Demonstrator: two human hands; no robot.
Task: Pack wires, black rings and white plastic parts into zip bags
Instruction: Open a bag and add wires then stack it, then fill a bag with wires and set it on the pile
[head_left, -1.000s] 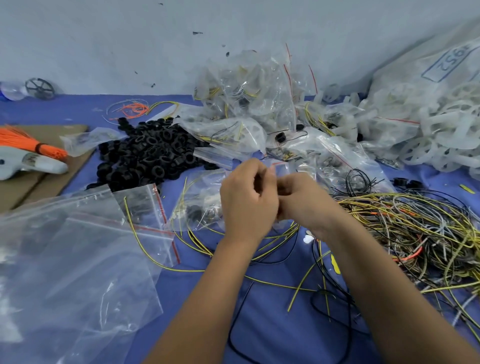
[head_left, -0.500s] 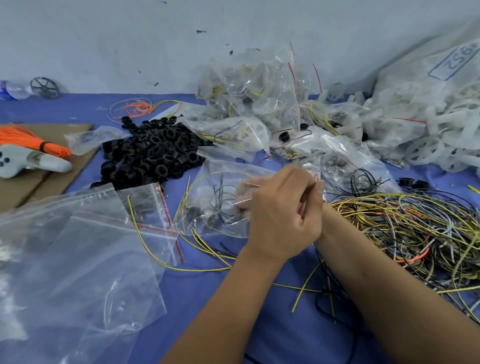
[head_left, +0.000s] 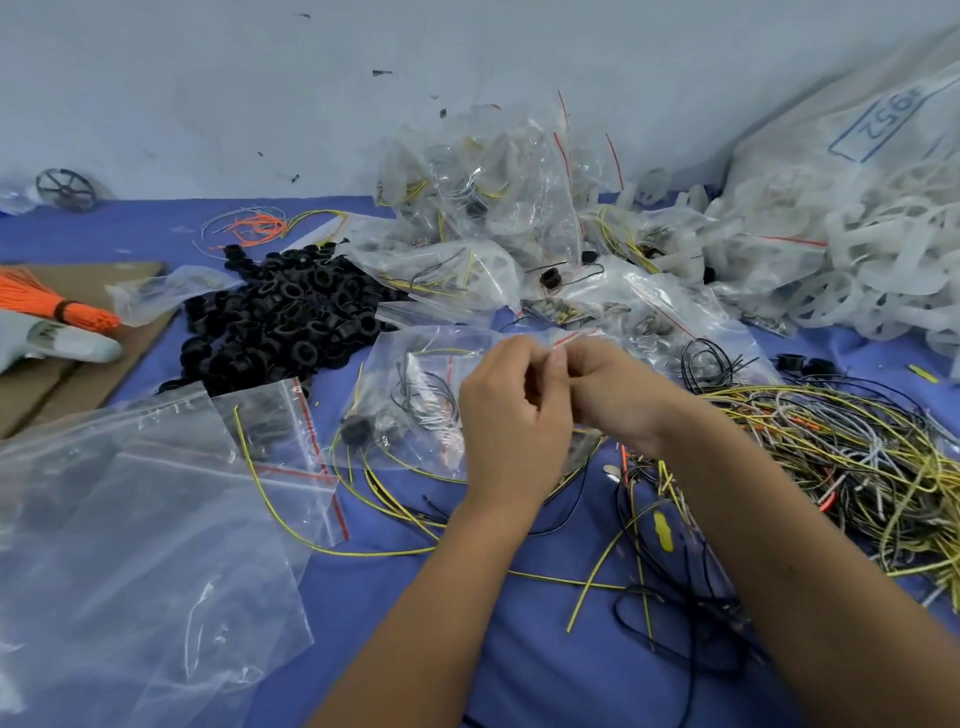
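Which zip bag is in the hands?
The filled bag at centre, pinched at its top edge by left hand and right hand; the empty bags lie flat, untouched.

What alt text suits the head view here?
Both hands, left hand and right hand, pinch the top edge of a filled zip bag over a blue table. Black rings lie behind, loose wires to the right, empty bags to the left.

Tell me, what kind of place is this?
Probably a small hand-assembly or kit-packing workbench. Bulk parts lie loose on the blue table: a pile of black rings, tangled wires, and a heap of filled zip bags against the wall.
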